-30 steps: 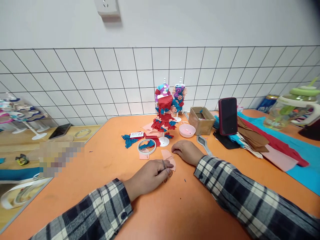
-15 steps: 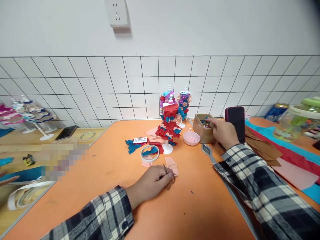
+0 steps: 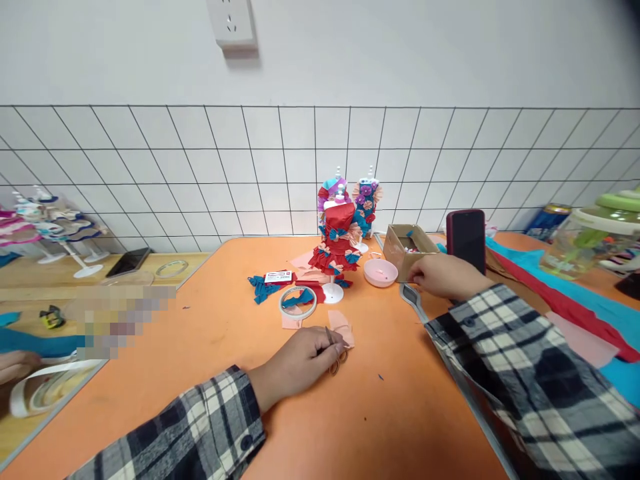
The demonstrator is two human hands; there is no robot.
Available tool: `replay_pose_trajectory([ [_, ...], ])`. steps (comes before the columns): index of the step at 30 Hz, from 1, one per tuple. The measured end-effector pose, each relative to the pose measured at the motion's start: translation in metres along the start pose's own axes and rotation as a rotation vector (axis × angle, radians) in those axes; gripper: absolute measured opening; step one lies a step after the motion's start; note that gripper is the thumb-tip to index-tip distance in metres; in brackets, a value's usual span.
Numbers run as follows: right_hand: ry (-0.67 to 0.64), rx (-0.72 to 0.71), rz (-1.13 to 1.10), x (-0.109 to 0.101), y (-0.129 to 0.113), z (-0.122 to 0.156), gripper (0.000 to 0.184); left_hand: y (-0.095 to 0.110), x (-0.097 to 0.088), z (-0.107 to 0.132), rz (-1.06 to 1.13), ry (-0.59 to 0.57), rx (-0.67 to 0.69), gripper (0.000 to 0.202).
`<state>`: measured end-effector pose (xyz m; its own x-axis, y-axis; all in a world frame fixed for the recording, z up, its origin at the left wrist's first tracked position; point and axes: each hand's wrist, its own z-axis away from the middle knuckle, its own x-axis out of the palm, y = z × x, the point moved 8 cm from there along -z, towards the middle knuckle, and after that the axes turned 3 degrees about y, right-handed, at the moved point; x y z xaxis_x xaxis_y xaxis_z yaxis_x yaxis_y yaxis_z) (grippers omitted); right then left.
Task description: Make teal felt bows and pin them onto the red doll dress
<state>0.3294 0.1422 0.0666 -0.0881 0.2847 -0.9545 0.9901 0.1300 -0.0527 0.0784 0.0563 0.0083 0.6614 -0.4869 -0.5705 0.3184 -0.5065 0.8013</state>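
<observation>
My left hand (image 3: 305,360) rests on the orange table, its fingers closed on small scissors (image 3: 336,363) whose handle loops stick out below. Under its fingertips lies a piece of pink paper (image 3: 342,325). At the right, my right hand (image 3: 435,275) is closed beside the front corner of the cardboard box (image 3: 395,255); whatever its fingers may hold is hidden. A pink bowl (image 3: 380,275) sits just left of that hand. Beyond my left hand stands a small dress-form figure (image 3: 341,243) in red with teal and pink bows.
A tape roll (image 3: 285,312), a small white-and-red box (image 3: 279,278) and teal scraps (image 3: 261,291) lie mid-table. Two more dressed forms stand behind. A phone (image 3: 466,239) stands upright at right, near coloured paper strips (image 3: 565,300) and a clear jug (image 3: 580,247). At left, a co-worker's hand (image 3: 17,365) shows.
My right hand has come out of the cardboard box, down and toward me, with its fingers now curled. My left hand stays put with the scissors. The co-worker's hand has moved further into view.
</observation>
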Motion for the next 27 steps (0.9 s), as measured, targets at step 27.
replay_pose_trajectory([
  [27,0.341,0.006,0.278,-0.021,-0.005,-0.004,0.035,-0.003,0.000,0.001,-0.033,0.002,-0.042,0.045],
])
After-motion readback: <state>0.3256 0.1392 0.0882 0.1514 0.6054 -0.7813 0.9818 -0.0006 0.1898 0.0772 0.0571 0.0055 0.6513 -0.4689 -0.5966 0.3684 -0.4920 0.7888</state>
